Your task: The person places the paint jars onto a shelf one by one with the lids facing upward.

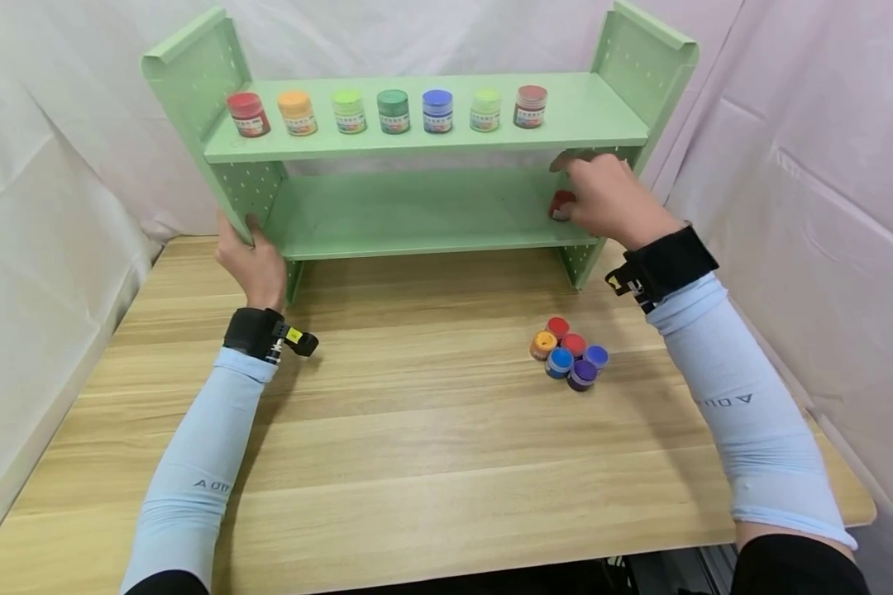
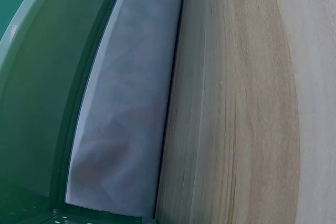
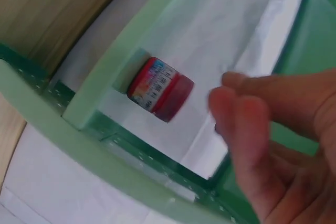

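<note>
A green two-tier shelf (image 1: 432, 211) stands on the wooden table. At its left side panel, my left hand (image 1: 256, 264) grips the edge, thumb on the inner side; the left wrist view shows a green shelf board (image 2: 37, 103) but not the hand. A small red paint jar (image 1: 561, 205) stands upright at the right end of the lower shelf, its label (image 3: 155, 85) showing in the right wrist view. My right hand (image 1: 606, 194) is beside that jar and overlaps it in the head view. In the right wrist view, the bent fingers (image 3: 252, 124) are apart from the jar and hold nothing.
A row of several paint jars (image 1: 393, 111) lines the upper shelf, from red through orange, green and blue to dark red. On the table at the right, several more jars (image 1: 560, 362) are clustered. White cloth (image 1: 804, 190) hangs behind and beside the table (image 1: 387, 413).
</note>
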The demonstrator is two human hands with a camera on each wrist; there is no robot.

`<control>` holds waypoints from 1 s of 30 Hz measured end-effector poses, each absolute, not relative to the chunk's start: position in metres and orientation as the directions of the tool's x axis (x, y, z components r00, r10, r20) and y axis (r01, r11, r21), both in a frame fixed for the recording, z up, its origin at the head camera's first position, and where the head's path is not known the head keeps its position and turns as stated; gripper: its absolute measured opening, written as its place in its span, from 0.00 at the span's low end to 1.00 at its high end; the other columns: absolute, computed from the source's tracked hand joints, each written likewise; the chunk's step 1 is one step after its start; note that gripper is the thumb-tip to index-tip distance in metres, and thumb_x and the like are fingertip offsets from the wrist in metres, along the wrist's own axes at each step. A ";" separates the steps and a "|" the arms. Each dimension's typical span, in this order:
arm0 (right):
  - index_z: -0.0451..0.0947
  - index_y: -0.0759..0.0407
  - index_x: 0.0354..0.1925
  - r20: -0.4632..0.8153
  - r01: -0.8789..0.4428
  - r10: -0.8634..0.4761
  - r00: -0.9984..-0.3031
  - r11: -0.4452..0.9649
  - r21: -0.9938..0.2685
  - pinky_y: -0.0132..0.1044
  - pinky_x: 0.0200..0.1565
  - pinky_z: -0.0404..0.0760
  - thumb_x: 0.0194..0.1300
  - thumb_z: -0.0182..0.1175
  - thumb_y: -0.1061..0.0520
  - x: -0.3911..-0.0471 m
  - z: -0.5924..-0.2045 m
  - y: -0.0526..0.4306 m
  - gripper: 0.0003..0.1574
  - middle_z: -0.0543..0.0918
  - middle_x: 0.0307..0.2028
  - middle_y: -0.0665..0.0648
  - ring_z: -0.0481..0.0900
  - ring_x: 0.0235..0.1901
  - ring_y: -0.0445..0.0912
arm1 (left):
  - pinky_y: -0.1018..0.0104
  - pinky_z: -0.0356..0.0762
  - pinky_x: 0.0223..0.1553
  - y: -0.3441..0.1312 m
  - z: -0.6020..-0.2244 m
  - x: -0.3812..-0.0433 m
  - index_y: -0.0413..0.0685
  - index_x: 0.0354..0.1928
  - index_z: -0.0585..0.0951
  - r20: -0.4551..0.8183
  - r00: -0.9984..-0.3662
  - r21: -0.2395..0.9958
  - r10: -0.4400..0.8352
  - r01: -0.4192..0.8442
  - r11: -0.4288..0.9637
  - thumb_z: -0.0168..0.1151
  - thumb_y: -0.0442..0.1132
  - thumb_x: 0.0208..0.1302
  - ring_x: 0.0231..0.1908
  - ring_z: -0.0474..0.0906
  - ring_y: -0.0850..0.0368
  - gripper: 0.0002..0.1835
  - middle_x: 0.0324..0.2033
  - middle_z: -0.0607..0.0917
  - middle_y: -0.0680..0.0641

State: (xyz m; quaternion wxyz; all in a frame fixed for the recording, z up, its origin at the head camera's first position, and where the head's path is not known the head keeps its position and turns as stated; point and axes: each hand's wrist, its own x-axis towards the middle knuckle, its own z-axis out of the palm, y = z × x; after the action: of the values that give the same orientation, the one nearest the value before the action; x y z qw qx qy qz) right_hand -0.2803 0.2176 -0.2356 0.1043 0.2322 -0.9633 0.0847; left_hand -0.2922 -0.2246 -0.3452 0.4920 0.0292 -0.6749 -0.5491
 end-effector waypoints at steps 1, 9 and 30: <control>0.73 0.66 0.55 0.267 -0.486 -0.444 -0.856 0.866 -0.117 0.45 0.36 0.73 0.60 0.62 0.60 -0.278 -0.236 0.219 0.24 0.80 0.42 0.63 0.73 0.35 0.53 | 0.71 0.71 0.51 -0.227 -0.348 -0.295 0.47 0.57 0.77 0.632 -0.513 0.770 -0.580 0.500 0.397 0.51 0.28 0.69 0.52 0.75 0.62 0.17 0.52 0.81 0.50; 0.80 0.55 0.43 0.140 -0.590 -0.577 -0.805 0.752 -0.295 0.35 0.20 0.78 0.59 0.66 0.56 -0.254 -0.268 0.238 0.13 0.82 0.30 0.49 0.78 0.17 0.43 | 0.71 0.70 0.52 -0.232 -0.352 -0.300 0.49 0.57 0.77 0.653 -0.505 0.755 -0.565 0.497 0.429 0.51 0.29 0.69 0.52 0.75 0.65 0.17 0.52 0.81 0.53; 0.81 0.61 0.43 -0.301 -0.457 -0.693 -0.655 0.681 -0.573 0.39 0.42 0.77 0.54 0.69 0.57 -0.263 -0.346 0.251 0.17 0.83 0.35 0.52 0.78 0.37 0.46 | 0.69 0.70 0.53 -0.214 -0.332 -0.277 0.43 0.56 0.77 0.628 -0.523 0.773 -0.576 0.508 0.381 0.49 0.24 0.67 0.52 0.76 0.59 0.19 0.51 0.81 0.47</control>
State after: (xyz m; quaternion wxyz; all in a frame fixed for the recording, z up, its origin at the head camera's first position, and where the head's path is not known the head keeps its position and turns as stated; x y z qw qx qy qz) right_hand -0.2634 0.2508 -0.3464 -0.2562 0.3266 -0.8802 0.2302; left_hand -0.2773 -0.2137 -0.3323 0.4877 0.0254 -0.6729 -0.5556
